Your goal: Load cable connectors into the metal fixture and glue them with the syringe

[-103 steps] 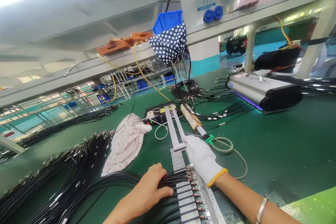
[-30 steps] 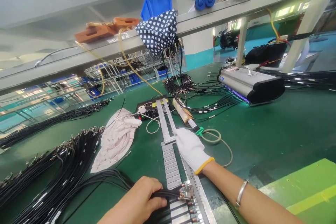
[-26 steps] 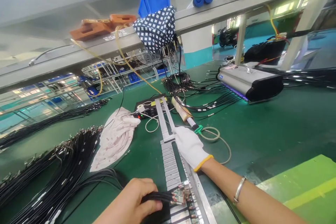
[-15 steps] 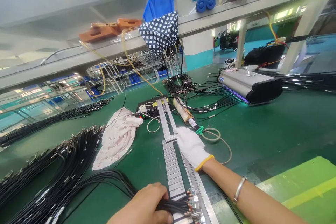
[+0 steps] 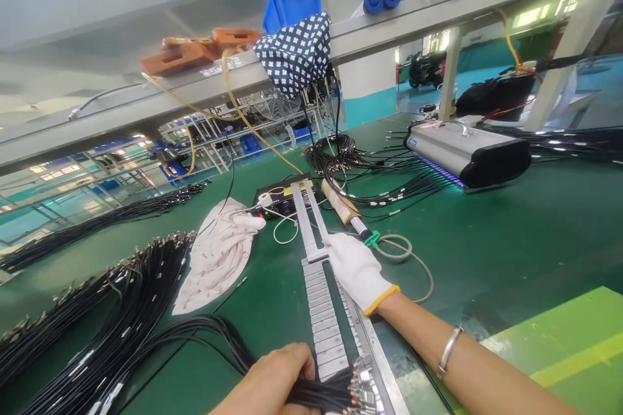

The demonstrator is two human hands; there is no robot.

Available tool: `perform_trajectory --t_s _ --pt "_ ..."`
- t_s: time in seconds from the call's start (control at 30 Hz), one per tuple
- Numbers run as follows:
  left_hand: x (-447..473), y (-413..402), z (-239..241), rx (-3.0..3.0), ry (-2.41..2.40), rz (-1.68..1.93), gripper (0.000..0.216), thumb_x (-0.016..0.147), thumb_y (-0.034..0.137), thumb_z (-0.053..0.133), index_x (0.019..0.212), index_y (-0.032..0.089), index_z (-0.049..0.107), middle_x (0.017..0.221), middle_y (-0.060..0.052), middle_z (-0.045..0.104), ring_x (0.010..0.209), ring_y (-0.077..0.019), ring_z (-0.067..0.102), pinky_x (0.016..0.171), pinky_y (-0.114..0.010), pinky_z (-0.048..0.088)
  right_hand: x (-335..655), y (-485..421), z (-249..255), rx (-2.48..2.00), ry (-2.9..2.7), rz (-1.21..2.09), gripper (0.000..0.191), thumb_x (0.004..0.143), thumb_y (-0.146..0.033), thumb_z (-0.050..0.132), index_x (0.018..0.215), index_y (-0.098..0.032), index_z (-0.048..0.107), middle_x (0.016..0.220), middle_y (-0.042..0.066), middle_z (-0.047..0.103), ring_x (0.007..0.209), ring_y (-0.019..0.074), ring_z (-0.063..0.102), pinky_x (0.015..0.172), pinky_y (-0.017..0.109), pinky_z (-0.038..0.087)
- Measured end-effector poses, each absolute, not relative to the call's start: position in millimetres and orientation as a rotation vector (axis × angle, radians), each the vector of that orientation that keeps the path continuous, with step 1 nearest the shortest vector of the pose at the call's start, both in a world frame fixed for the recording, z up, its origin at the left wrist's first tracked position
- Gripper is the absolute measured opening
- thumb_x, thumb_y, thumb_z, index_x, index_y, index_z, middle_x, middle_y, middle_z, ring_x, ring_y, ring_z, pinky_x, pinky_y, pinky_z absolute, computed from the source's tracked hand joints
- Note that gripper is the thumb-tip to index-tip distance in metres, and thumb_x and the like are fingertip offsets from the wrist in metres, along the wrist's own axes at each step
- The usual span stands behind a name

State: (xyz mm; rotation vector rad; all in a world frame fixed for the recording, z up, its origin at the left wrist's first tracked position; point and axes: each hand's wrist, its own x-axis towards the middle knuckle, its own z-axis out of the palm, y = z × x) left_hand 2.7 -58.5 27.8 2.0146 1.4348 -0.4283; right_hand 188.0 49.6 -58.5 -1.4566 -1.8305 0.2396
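My left hand [image 5: 277,379], bare, is closed on a bunch of thin black cables [image 5: 321,394] at the bottom edge; their metal-tipped ends lie over the near end of a long slotted metal fixture [image 5: 327,324]. My right hand [image 5: 357,270] wears a white glove with a yellow cuff and rests with curled fingers on the fixture's right rail, near its far end. Just beyond that hand lies a wooden-handled soldering iron [image 5: 343,205] with a green clip and a looped cord [image 5: 406,256].
Large heaps of black cables [image 5: 92,331] cover the green bench at left. A pale cloth [image 5: 219,253] and a small black control box [image 5: 280,198] lie ahead. Coiled cables [image 5: 360,172] and a grey lamp unit [image 5: 467,152] sit at the right rear, under a shelf.
My left hand has drawn the bunch of cables toward me along the fixture, leaving its upper slots bare. My right hand has stayed on the rail.
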Motion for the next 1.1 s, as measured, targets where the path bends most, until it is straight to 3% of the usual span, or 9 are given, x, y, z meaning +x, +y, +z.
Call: perform_trajectory --t_s 0.17,0.33,0.43,0.57,0.83,1.1 --pt "8.4 -60.5 39.1 2.140 1.363 -0.486 0.017 0.077 0.037 0.067 0.086 0.023 0.068 0.095 -0.003 0.070 0.094 -0.0286 0.066 0.075 -0.030 0.044 188.0 48.3 -56.1 -1.461 -1.830 0.234 0.030 0.099 -0.018 0.045 0.116 -0.018 0.069 0.111 0.009 0.072 0.110 0.0202 0.064 0.102 0.031 0.044" --pt "1.2 -61.3 55.0 2.105 1.320 -0.353 0.012 0.077 0.026 0.065 0.068 0.020 0.060 0.083 0.002 0.066 0.080 -0.0193 0.063 0.071 -0.026 0.040 189.1 50.6 -57.8 -1.455 -1.833 0.225 0.030 0.098 -0.017 0.045 0.117 -0.020 0.068 0.114 0.007 0.071 0.108 0.0196 0.064 0.101 0.031 0.045" --pt "-7.8 -66.0 54.4 2.071 1.372 -0.236 0.005 0.082 0.024 0.062 0.080 0.021 0.064 0.092 0.002 0.066 0.090 -0.0182 0.061 0.079 -0.025 0.041 190.4 51.7 -60.2 -1.452 -1.835 0.238 0.031 0.097 -0.018 0.044 0.118 -0.020 0.068 0.117 0.008 0.070 0.109 0.0199 0.063 0.101 0.031 0.044" --pt "-6.2 -77.8 44.3 1.974 1.373 -0.311 0.012 0.083 0.023 0.064 0.095 0.022 0.067 0.105 0.000 0.066 0.104 -0.0219 0.058 0.092 -0.029 0.040 190.6 51.1 -59.6 -1.456 -1.837 0.262 0.033 0.096 -0.016 0.044 0.119 -0.018 0.067 0.117 0.009 0.070 0.111 0.0210 0.062 0.103 0.032 0.043" --pt "4.4 -97.9 38.0 1.942 1.469 -0.337 0.022 0.082 0.029 0.064 0.104 0.025 0.061 0.107 -0.001 0.062 0.101 -0.0239 0.058 0.086 -0.031 0.044 192.0 50.7 -56.8 -1.472 -1.863 0.275 0.032 0.096 -0.016 0.046 0.120 -0.016 0.067 0.118 0.009 0.069 0.111 0.0220 0.062 0.101 0.032 0.043" --pt "4.7 -92.9 29.1 1.935 1.405 -0.407 0.014 0.077 0.025 0.064 0.091 0.023 0.063 0.106 -0.003 0.061 0.102 -0.0264 0.056 0.087 -0.037 0.046 192.6 50.5 -53.9 -1.482 -1.883 0.284 0.031 0.096 -0.015 0.046 0.118 -0.017 0.067 0.117 0.008 0.070 0.110 0.0217 0.063 0.099 0.031 0.045"
